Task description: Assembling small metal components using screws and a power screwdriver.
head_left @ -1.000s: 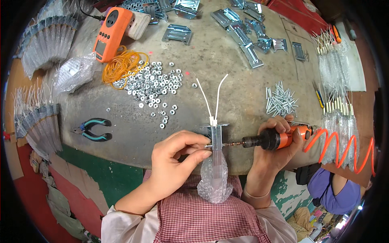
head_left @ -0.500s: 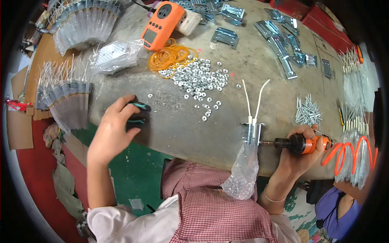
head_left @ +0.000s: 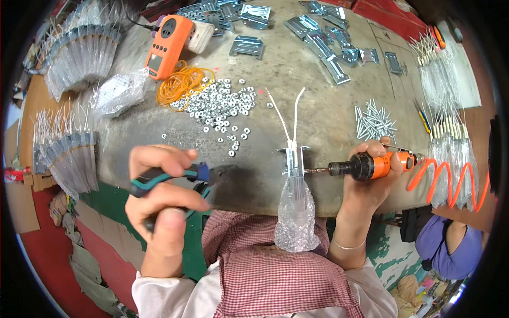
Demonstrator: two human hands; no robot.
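My left hand (head_left: 161,206) is wrapped round the handles of a pair of pliers (head_left: 202,171) with black and teal grips, a little blurred, its dark jaws pointing right. My right hand (head_left: 366,188) grips an orange and black power screwdriver (head_left: 379,166), its bit pointing left. At the bit's tip, a shiny metal bracket (head_left: 295,162) stands at the table's front edge. Two white wires (head_left: 295,114) rise from it, and a bubble-wrap sleeve (head_left: 297,222) hangs below. The pliers' jaws are apart from the bracket, to its left.
Small round nuts (head_left: 220,100) lie scattered mid-table, beside orange rubber bands (head_left: 183,87) and an orange meter (head_left: 168,45). Screws (head_left: 374,121) are piled at right, metal brackets (head_left: 323,45) behind. Wrapped wired parts (head_left: 66,153) line the left side. An orange coiled hose (head_left: 450,180) trails right.
My left hand has picked up the pliers from the table and brought them rightward, nearer the bracket. The view has shifted; the screwdriver bit still meets the bracket.
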